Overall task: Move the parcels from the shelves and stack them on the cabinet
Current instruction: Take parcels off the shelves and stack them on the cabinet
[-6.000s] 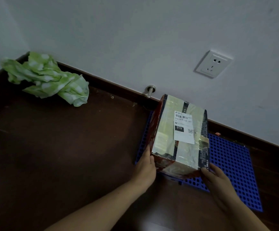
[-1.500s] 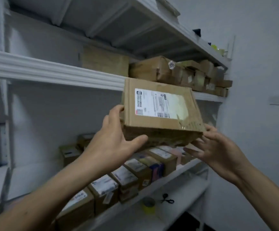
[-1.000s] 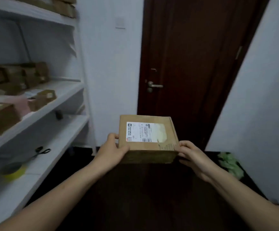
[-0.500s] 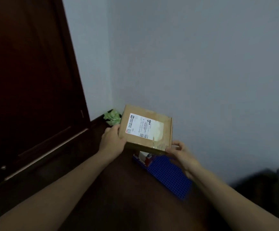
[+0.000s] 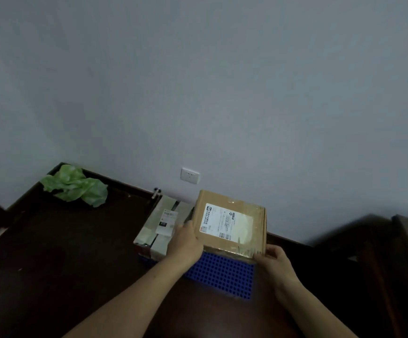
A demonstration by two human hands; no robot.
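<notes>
A flat brown cardboard parcel (image 5: 229, 222) with a white label on top is held over the blue perforated mat (image 5: 222, 272) on the dark wooden cabinet top (image 5: 64, 259). My left hand (image 5: 186, 242) grips its left edge and my right hand (image 5: 275, 261) grips its near right corner. Just left of it, a taped parcel (image 5: 160, 224) with a small white label lies on the mat's left end, close to the wall. Whether the brown parcel touches the mat is hidden.
A crumpled green cloth (image 5: 75, 186) lies in the cabinet's far left corner. A white wall socket (image 5: 189, 175) and a small metal peg (image 5: 156, 192) are on the wall behind the parcels. Dark furniture (image 5: 381, 252) stands to the right.
I have turned from the shelves, past the door, to the cabinet. The brown parcel taken off the shelf has come down with both hands over the blue mat beside the taped parcel.
</notes>
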